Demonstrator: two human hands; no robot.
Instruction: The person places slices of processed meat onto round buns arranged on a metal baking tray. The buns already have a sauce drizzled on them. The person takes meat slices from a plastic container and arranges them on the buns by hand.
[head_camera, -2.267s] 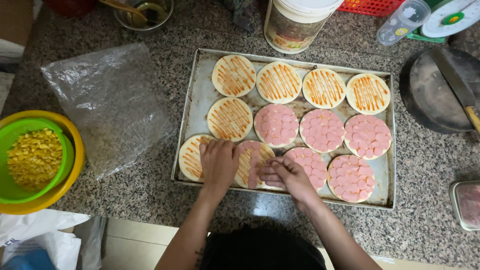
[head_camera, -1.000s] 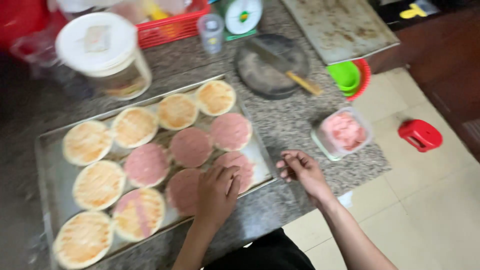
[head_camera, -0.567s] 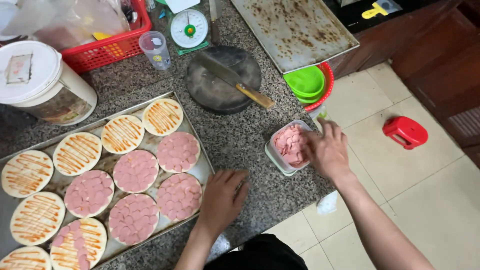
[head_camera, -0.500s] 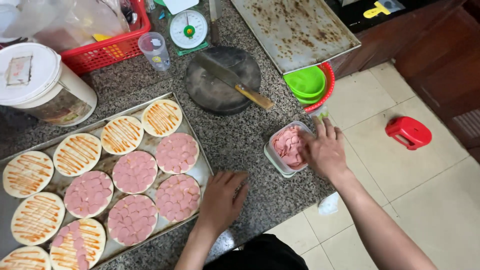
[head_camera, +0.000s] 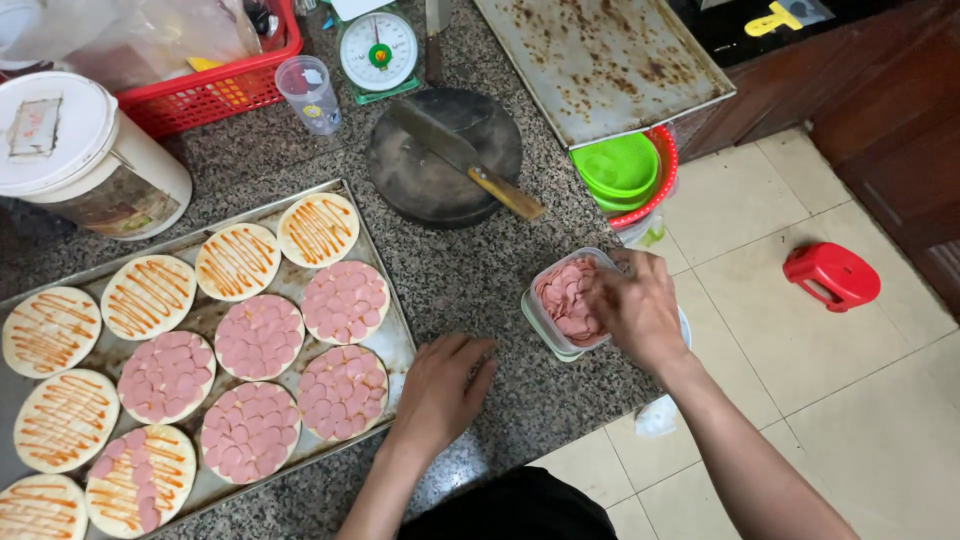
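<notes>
Our left hand (head_camera: 437, 385) lies flat, palm down, fingers loosely together. Our right hand (head_camera: 635, 308) reaches forward with fingers curled downward, forearm stretched out.

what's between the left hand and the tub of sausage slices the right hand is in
In the head view, only bare speckled granite counter lies between the left hand, flat by the baking tray, and the plastic tub of pink sausage slices under the right hand.

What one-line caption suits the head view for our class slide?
Right hand reaches into a tub of sausage slices while left hand rests beside the tray of topped bases.
</notes>
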